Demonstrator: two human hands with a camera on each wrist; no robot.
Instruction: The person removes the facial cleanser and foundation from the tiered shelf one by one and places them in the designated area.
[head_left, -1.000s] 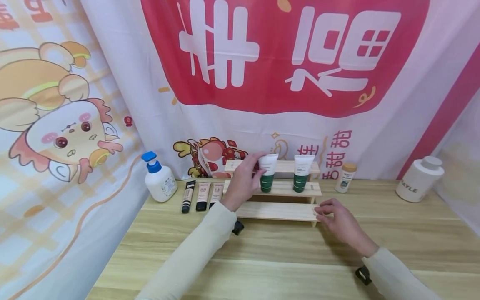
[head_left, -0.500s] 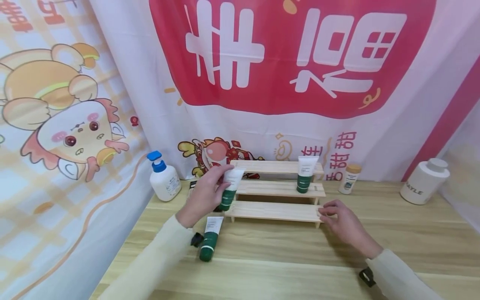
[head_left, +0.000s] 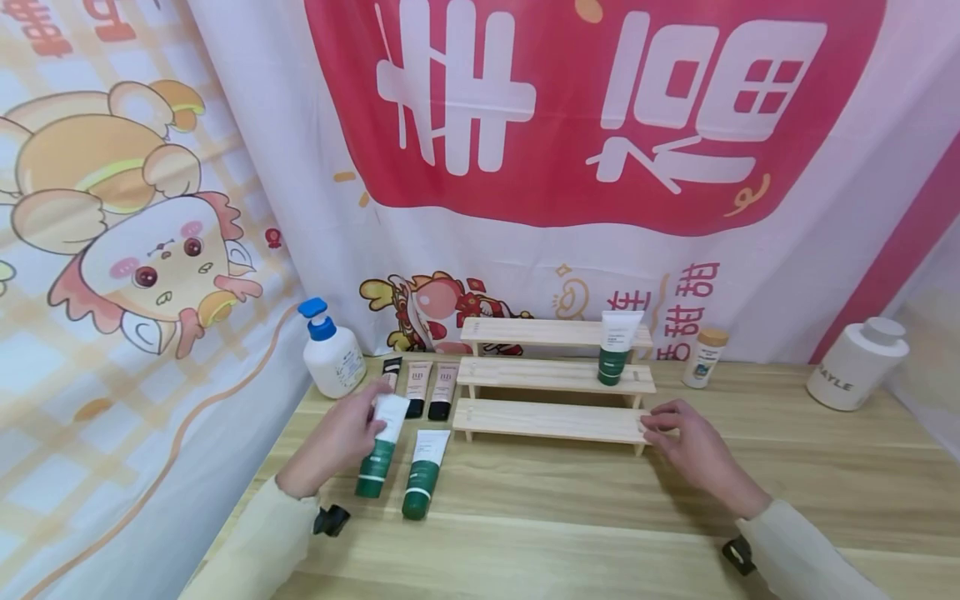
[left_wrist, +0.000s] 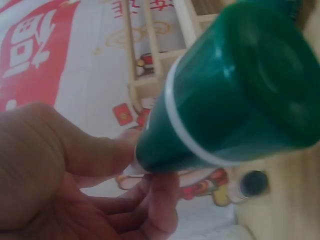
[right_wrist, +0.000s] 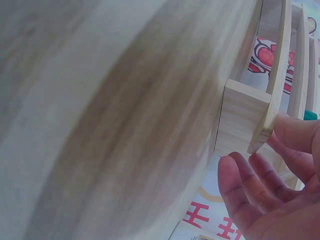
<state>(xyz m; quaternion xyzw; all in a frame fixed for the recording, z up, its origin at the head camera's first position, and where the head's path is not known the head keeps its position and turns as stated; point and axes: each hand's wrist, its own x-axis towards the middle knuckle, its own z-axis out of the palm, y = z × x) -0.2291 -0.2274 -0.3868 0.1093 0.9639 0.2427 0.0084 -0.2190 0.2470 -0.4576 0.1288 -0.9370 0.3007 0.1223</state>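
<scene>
My left hand (head_left: 333, 446) pinches a white-and-green squeeze tube (head_left: 380, 454) by its white upper part, over the left of the table. In the left wrist view the tube's green cap end (left_wrist: 235, 90) points at the camera, thumb on one side and fingers on the other. Just right of it a matching tube (head_left: 423, 479) lies on the table. A third such tube (head_left: 613, 350) stands upright at the right of the three-tier wooden shelf rack (head_left: 551, 421), on the middle tier. My right hand (head_left: 697, 450) grips the right end of the lowest tier between thumb and fingers.
Behind the left hand lie two pink BB cream tubes (head_left: 444, 385) and a dark-ended tube (head_left: 392, 371). A blue-topped pump bottle (head_left: 335, 364) stands at back left. Right of the rack are a small tan-capped bottle (head_left: 703, 362) and a large white bottle (head_left: 855, 371).
My left hand has taken one green-and-white tube off the rack's middle tier and carried it left and down towards the table. The right hand has stayed at the rack's end.
</scene>
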